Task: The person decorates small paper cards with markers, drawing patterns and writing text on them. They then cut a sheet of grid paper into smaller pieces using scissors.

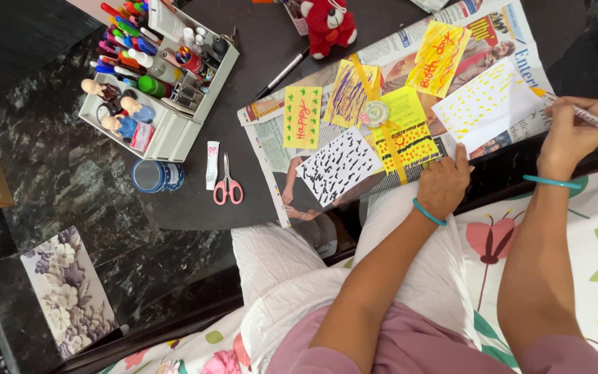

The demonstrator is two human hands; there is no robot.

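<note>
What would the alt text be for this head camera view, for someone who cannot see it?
Seen from above, a person's right hand holds a yellow marker at a white card with yellow dashes, while the left hand steadies its lower edge. Other decorated cards lie on newspaper, with pink scissors and a pen organiser nearby.

Your left hand lies flat, palm down, fingers bunched and pointing away from you, forearm stretched out from your lap. Your right hand is raised just beyond it, fingers pinched shut in a writing grip, wrist bent.
</note>
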